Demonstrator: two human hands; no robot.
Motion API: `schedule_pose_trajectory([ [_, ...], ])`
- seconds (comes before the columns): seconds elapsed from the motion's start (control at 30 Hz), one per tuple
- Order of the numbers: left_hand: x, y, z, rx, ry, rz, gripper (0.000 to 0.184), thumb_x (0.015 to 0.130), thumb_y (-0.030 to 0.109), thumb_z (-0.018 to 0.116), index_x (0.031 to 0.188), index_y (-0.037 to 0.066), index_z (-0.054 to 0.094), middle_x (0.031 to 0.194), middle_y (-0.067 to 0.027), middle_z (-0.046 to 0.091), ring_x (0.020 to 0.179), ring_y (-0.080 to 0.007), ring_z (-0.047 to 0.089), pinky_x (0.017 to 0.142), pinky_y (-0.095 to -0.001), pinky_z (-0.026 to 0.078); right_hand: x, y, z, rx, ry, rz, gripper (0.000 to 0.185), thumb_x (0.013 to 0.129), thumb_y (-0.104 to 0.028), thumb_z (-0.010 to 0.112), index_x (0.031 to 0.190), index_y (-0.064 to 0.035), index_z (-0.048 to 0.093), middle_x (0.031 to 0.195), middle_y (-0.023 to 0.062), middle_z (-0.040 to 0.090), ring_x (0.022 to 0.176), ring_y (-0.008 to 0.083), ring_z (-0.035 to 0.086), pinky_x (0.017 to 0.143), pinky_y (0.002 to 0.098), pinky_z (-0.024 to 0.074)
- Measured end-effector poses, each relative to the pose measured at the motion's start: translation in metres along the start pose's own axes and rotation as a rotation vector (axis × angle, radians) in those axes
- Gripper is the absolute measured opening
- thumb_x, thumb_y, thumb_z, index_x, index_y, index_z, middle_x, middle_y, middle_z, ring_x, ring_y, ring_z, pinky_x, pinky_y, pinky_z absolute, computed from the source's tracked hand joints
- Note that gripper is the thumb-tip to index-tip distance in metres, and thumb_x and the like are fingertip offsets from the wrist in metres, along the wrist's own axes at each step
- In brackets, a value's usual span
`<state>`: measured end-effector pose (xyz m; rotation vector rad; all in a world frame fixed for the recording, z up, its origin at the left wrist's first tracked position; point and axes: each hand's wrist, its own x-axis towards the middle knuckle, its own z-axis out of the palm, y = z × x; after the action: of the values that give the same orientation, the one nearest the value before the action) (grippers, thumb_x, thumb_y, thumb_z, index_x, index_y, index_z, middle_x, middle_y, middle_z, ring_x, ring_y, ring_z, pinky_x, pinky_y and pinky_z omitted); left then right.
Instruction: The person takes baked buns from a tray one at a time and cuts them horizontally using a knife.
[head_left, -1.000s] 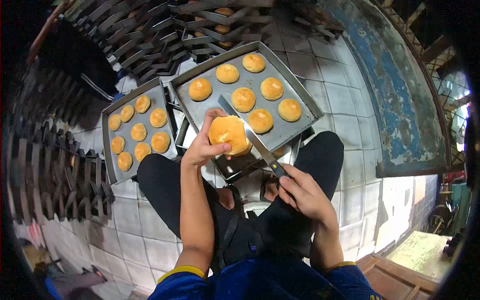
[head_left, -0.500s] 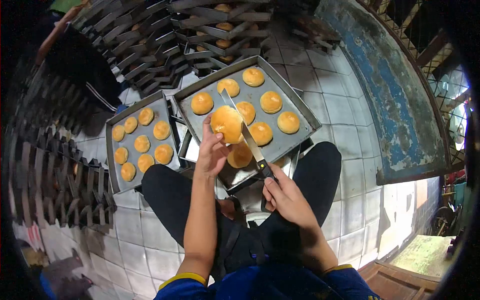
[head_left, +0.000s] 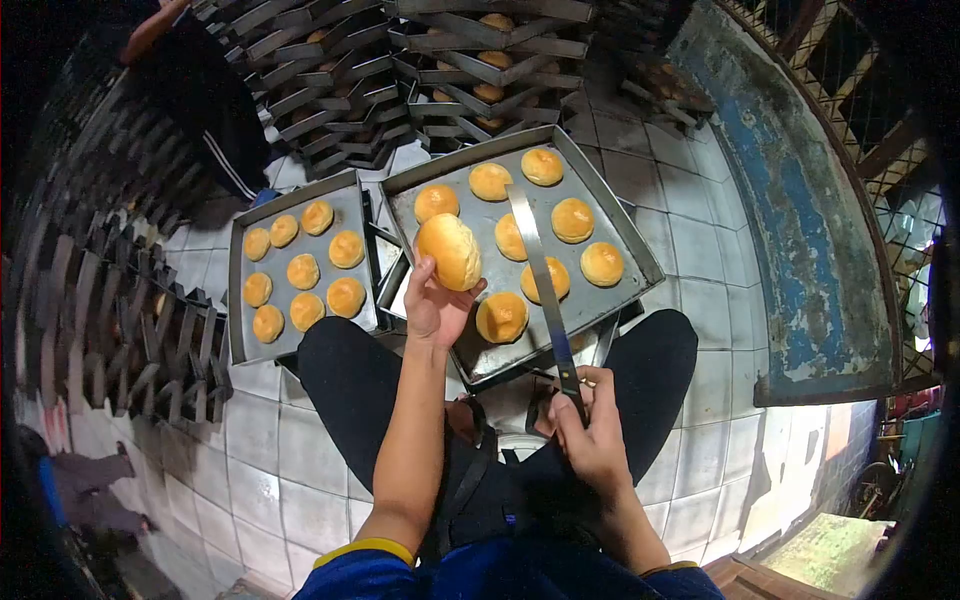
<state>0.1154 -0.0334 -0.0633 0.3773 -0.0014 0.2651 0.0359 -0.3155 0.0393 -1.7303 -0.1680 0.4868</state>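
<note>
My left hand [head_left: 437, 308] is closed around a golden round bun [head_left: 449, 250], lifted above the near-left side of a large metal baking tray [head_left: 617, 213]. The bun is tilted, with its paler side turned to the right. In my right hand [head_left: 592, 425] is the dark handle of a long bread knife [head_left: 541, 280]. Its blade points away from me over the tray, apart from the held bun. Several more buns lie in the tray, among them a bun [head_left: 502, 317] just right of my left hand; the blade partly hides others behind it.
A second tray [head_left: 236, 300] with several smaller buns stands to the left. Stacked trays [head_left: 340, 95] rise behind and along the left. Another person in dark trousers [head_left: 205, 110] stands at upper left. A worn blue panel [head_left: 790, 220] leans on the right, over white floor tiles [head_left: 700, 310].
The knife blade has come away from the bun, and my right hand has moved right and toward me. My left hand has turned the bun. The whole view has shifted slightly.
</note>
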Motion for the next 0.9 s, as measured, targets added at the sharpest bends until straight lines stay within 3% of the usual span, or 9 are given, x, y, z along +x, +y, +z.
schedule_pose_trajectory([
  [0.03, 0.000, -0.001, -0.002, 0.000, 0.001, -0.002, 0.060, 0.099, 0.034, 0.069, 0.154, 0.027, 0.046, 0.139, -0.0055, 0.063, 0.119, -0.0261, 0.070, 0.090, -0.0507, 0.065, 0.000, 0.001, 0.002, -0.074, -0.002, -0.050, 0.038, 0.112, -0.019, 0.055, 0.140, 0.0048, 0.046, 0.085, 0.0089, 0.068, 0.078, 0.0124, 0.062, 0.075, 0.0305, 0.0516],
  [0.07, 0.000, -0.003, -0.003, 0.008, -0.015, -0.009, 0.062, 0.099, 0.034, 0.070, 0.155, 0.027, 0.045, 0.139, -0.0048, 0.062, 0.120, -0.0257, 0.070, 0.090, -0.0503, 0.066, 0.001, 0.001, 0.000, -0.097, -0.066, -0.001, 0.043, 0.111, -0.018, 0.058, 0.141, 0.0060, 0.040, 0.092, 0.0186, 0.075, 0.086, 0.0261, 0.074, 0.084, 0.0393, 0.0556],
  [0.1, -0.001, -0.004, -0.001, 0.016, -0.031, -0.016, 0.063, 0.099, 0.034, 0.071, 0.156, 0.028, 0.044, 0.139, -0.0042, 0.062, 0.120, -0.0254, 0.070, 0.089, -0.0498, 0.066, 0.001, -0.001, 0.002, -0.096, -0.066, 0.001, 0.043, 0.111, -0.018, 0.058, 0.141, 0.0060, 0.040, 0.092, 0.0186, 0.075, 0.086, 0.0261, 0.074, 0.084, 0.0393, 0.0556],
  [0.2, -0.003, -0.005, 0.004, 0.034, -0.011, 0.007, 0.067, 0.099, 0.032, 0.073, 0.158, 0.028, 0.041, 0.138, -0.0035, 0.062, 0.120, -0.0245, 0.070, 0.088, -0.0478, 0.068, 0.000, -0.019, 0.013, -0.214, -0.101, -0.039, 0.038, 0.111, -0.015, 0.057, 0.140, 0.0049, 0.042, 0.106, 0.0289, 0.075, 0.106, 0.0506, 0.072, 0.093, 0.0507, 0.0536],
  [0.53, -0.003, -0.005, 0.008, 0.121, -0.016, 0.033, 0.078, 0.092, 0.026, 0.084, 0.155, 0.026, 0.038, 0.136, -0.0040, 0.060, 0.120, -0.0234, 0.069, 0.091, -0.0470, 0.067, -0.001, -0.026, 0.020, -0.261, -0.137, 0.015, 0.038, 0.110, -0.015, 0.056, 0.142, 0.0027, 0.045, 0.112, 0.0315, 0.073, 0.108, 0.0523, 0.070, 0.093, 0.0540, 0.0525],
  [0.6, -0.004, -0.007, 0.017, 0.145, 0.021, 0.107, 0.069, 0.093, 0.026, 0.084, 0.152, 0.017, 0.048, 0.136, -0.0062, 0.066, 0.124, -0.0250, 0.069, 0.106, -0.0429, 0.061, -0.002, -0.023, 0.020, -0.311, -0.140, 0.040, 0.039, 0.110, -0.017, 0.056, 0.143, 0.0021, 0.046, 0.116, 0.0339, 0.070, 0.111, 0.0547, 0.067, 0.095, 0.0573, 0.0513],
  [0.83, -0.002, -0.008, 0.018, 0.184, 0.069, 0.172, 0.070, 0.094, 0.026, 0.084, 0.151, 0.021, 0.046, 0.138, -0.0052, 0.063, 0.125, -0.0231, 0.066, 0.108, -0.0417, 0.059, -0.008, -0.018, 0.023, -0.339, -0.127, 0.046, 0.041, 0.110, -0.018, 0.057, 0.144, 0.0015, 0.047, 0.120, 0.0359, 0.068, 0.111, 0.0565, 0.065, 0.096, 0.0593, 0.0507],
  [0.9, -0.001, -0.006, 0.017, 0.135, 0.065, 0.167, 0.072, 0.095, 0.018, 0.082, 0.153, 0.024, 0.039, 0.139, -0.0053, 0.060, 0.126, -0.0250, 0.066, 0.104, -0.0428, 0.060, -0.009, -0.016, 0.024, -0.348, -0.116, 0.037, 0.040, 0.109, -0.017, 0.057, 0.144, 0.0016, 0.048, 0.120, 0.0364, 0.068, 0.111, 0.0569, 0.064, 0.095, 0.0593, 0.0511],
])
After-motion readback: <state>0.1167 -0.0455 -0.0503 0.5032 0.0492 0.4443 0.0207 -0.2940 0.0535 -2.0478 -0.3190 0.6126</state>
